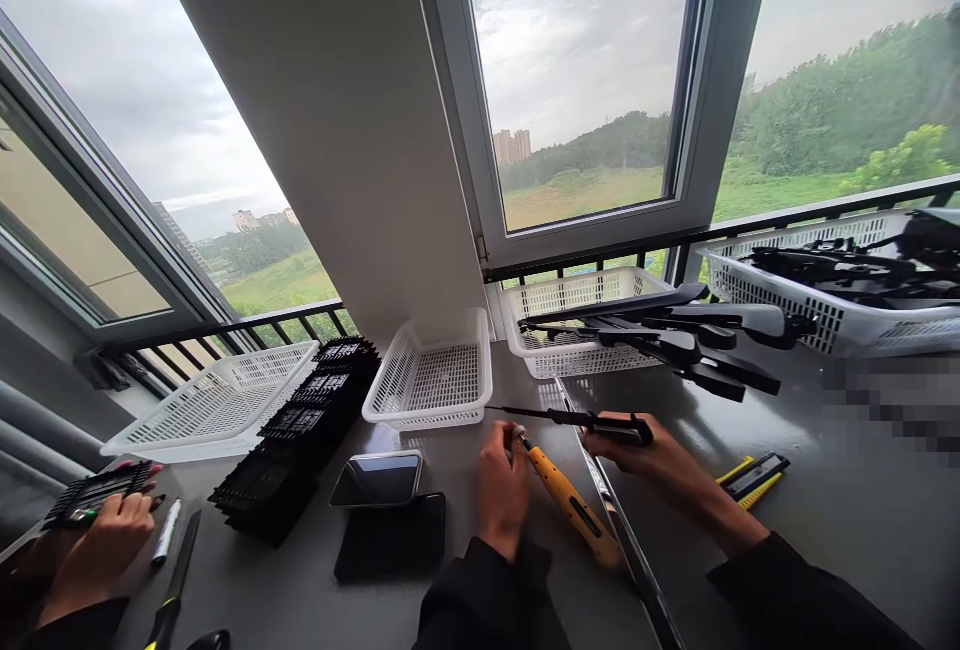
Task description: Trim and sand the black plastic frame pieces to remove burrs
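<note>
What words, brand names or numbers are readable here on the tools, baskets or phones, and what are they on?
None can be read.
Yellow utility knife in the left hand: no legible marking.
Black strip part in the right hand: plain.
Phone: dark screen, only a reflection.
Patch on the right: blurred, unreadable.
</note>
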`<state>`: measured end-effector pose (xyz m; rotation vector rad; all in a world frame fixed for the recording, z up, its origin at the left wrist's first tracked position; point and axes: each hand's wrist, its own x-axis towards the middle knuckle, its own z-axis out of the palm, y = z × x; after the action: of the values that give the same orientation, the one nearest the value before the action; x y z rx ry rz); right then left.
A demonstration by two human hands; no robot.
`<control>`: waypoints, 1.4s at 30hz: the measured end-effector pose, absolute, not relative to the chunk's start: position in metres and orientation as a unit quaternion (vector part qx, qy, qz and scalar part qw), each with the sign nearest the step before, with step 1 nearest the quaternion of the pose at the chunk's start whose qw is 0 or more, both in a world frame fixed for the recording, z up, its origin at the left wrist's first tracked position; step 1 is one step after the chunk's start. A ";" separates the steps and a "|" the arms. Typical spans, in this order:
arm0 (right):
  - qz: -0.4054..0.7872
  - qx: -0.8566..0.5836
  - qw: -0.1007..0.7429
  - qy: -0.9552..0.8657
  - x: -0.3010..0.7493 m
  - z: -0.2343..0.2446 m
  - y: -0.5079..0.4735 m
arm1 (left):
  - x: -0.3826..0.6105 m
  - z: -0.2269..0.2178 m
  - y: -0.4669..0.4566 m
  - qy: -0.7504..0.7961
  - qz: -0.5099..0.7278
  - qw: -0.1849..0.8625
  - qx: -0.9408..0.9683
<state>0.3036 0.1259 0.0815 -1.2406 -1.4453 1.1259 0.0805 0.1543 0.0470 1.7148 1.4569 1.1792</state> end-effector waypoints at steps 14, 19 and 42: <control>0.507 -0.508 0.437 -0.542 0.324 0.087 0.121 | 0.067 0.029 0.179 0.526 0.606 0.423 0.421; 0.512 -0.511 0.432 -0.539 0.330 0.084 0.122 | 0.066 0.026 0.182 0.527 0.623 0.435 0.382; 0.514 -0.509 0.408 -0.557 0.331 0.074 0.128 | 0.068 0.024 0.182 0.517 0.633 0.445 0.365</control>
<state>0.3308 0.1282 0.0739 -1.2826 -1.4028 1.2957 0.0677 0.1822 0.0239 0.9055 1.2808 1.5686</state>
